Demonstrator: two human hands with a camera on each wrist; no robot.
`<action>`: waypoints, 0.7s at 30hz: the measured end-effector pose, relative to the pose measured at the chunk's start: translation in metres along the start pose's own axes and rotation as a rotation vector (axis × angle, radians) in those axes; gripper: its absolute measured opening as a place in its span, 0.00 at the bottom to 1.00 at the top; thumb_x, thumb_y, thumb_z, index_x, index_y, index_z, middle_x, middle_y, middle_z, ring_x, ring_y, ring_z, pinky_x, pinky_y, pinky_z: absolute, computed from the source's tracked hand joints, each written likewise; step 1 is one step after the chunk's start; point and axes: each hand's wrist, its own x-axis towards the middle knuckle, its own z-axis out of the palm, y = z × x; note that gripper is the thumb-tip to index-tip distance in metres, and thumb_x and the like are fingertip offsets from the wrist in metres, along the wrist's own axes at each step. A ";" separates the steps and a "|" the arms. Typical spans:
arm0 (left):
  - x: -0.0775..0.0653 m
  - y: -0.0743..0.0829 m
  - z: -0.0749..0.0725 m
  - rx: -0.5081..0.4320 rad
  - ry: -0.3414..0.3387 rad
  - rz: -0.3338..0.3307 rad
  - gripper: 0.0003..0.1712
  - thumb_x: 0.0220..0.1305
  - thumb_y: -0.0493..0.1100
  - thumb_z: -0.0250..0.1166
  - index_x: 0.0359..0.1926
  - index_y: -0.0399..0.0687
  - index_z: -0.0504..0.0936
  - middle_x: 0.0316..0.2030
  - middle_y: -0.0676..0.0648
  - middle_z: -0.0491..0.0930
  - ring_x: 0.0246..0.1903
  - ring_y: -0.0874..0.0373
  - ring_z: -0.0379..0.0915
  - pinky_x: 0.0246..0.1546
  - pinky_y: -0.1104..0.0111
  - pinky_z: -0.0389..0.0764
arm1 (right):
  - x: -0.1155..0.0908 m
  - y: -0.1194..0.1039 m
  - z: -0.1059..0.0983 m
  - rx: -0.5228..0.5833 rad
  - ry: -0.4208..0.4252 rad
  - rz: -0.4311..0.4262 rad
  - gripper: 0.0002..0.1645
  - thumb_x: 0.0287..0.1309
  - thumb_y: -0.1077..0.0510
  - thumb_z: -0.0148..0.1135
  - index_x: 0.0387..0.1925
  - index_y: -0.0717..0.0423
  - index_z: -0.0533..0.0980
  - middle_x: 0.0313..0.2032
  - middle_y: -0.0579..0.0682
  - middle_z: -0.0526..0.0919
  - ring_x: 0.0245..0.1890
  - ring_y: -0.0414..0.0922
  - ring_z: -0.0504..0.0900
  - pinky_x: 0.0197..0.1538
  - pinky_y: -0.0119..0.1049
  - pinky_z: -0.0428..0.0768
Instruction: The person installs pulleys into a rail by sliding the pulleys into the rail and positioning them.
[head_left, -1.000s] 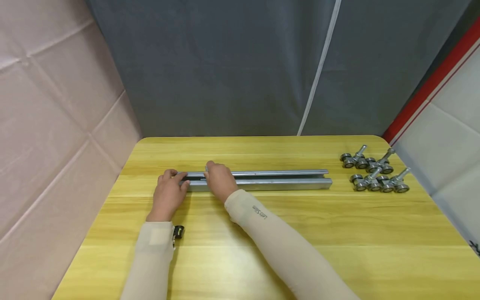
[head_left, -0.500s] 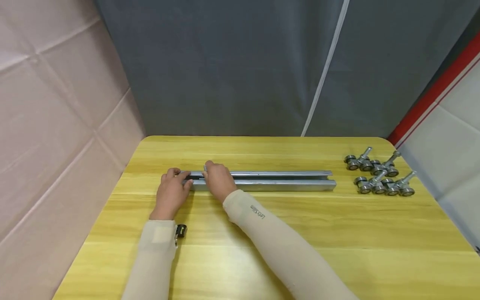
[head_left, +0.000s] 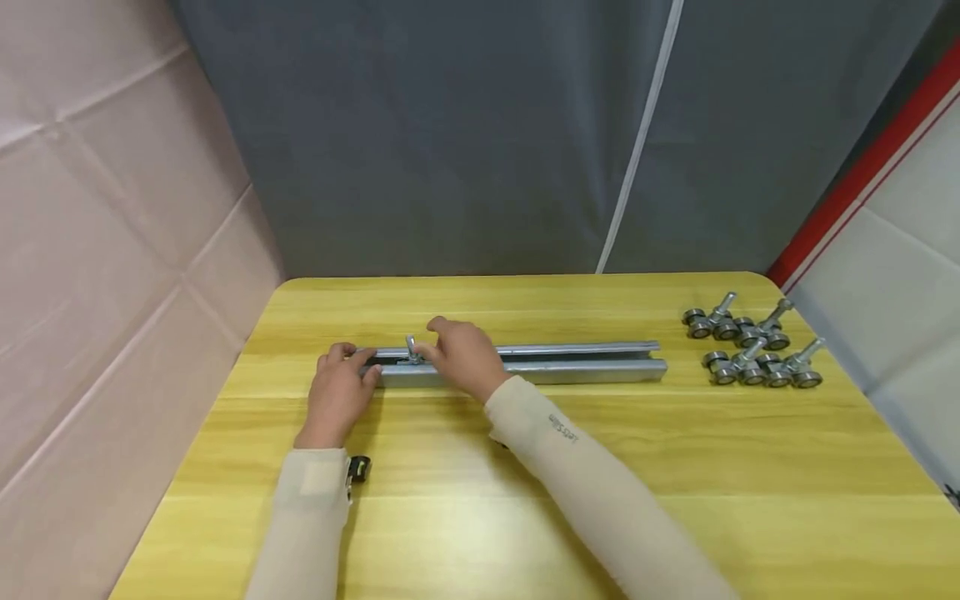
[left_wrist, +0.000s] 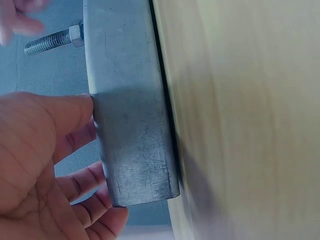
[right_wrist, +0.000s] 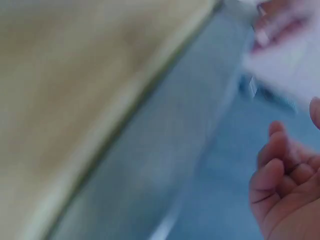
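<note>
A galvanized C-shaped steel rail (head_left: 570,373) lies crosswise on the table, its slot facing up. At its left end my left hand (head_left: 336,398) grips it; in the left wrist view the thumb presses the rail's (left_wrist: 127,125) edge and the fingers wrap past the end. From the slot, just right of that hand, a threaded bolt (head_left: 410,343) with a nut (left_wrist: 76,35) stands up; what carries it is mostly hidden inside. My right hand (head_left: 467,358) hovers over the rail right of the bolt, fingers loosely bent and holding nothing. The right wrist view is blurred.
Several roller trolleys (head_left: 750,367) with upright bolts stand grouped at the table's right. Behind the wooden table (head_left: 465,517) hangs a dark grey curtain (head_left: 450,150). Pale padded panels flank both sides.
My right hand has let go of the bolt and moved right, leaving the bolt exposed in the slot. My left hand keeps its hold on the rail's end.
</note>
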 end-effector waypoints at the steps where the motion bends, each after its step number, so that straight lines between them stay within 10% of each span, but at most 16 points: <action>1: -0.001 0.000 0.001 -0.003 -0.003 -0.003 0.23 0.73 0.45 0.59 0.64 0.38 0.77 0.62 0.32 0.65 0.58 0.33 0.61 0.55 0.44 0.69 | -0.005 0.009 -0.010 0.003 0.039 -0.006 0.26 0.68 0.43 0.60 0.57 0.59 0.77 0.28 0.45 0.83 0.24 0.37 0.78 0.35 0.37 0.81; 12: -0.001 0.005 0.001 -0.009 0.006 0.003 0.23 0.73 0.45 0.60 0.63 0.38 0.77 0.61 0.32 0.66 0.58 0.33 0.61 0.54 0.43 0.69 | -0.098 0.160 -0.140 -0.158 0.458 0.082 0.18 0.71 0.55 0.59 0.51 0.66 0.79 0.30 0.61 0.84 0.21 0.50 0.79 0.29 0.52 0.78; 21: -0.001 0.000 -0.003 -0.003 0.005 -0.005 0.23 0.73 0.44 0.59 0.63 0.37 0.76 0.62 0.31 0.65 0.59 0.32 0.60 0.55 0.42 0.68 | -0.173 0.232 -0.182 -0.188 0.665 0.458 0.23 0.70 0.54 0.53 0.50 0.73 0.78 0.27 0.68 0.81 0.17 0.55 0.74 0.29 0.53 0.72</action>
